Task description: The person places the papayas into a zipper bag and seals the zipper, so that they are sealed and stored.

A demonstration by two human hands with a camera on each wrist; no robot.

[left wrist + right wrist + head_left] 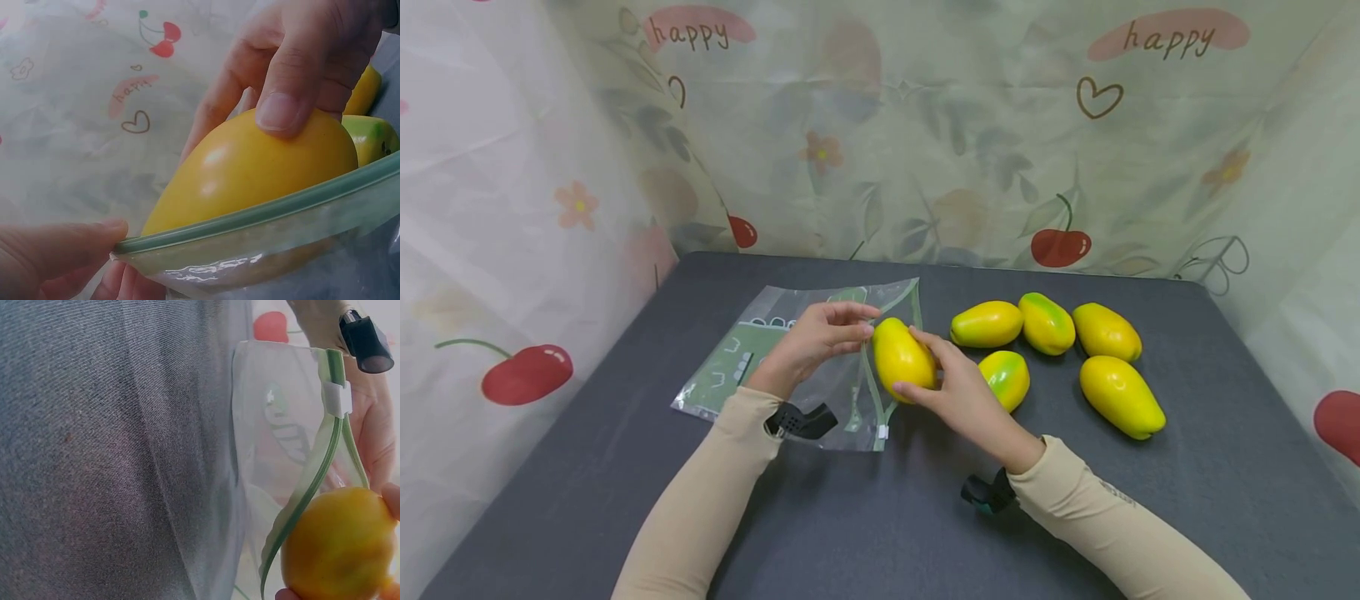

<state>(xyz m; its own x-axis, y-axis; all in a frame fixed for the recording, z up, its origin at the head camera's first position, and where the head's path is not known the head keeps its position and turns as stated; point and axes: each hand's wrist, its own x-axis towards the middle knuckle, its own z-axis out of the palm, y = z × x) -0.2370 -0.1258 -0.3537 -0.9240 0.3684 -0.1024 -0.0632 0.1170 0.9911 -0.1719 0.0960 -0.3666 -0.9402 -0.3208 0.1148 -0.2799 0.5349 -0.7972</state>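
Observation:
A yellow mango [904, 360] is gripped in my right hand [962, 392], thumb on its near side. It is at the mouth of a clear zip bag [820, 417] with green trim and a green printed panel. Part of the fruit shows through the bag's film in the left wrist view. My left hand [808, 342] pinches the green zip edge [269, 215] between thumb and fingers. The mouth is parted around the mango [337, 544], and a white slider [337, 399] sits near one end of the zip.
Several more yellow mangoes, some with green patches, lie to the right, the nearest mango [1004, 380] just behind my right hand. All rest on a dark grey table [850, 533]. A printed curtain [910, 167] hangs behind and at both sides.

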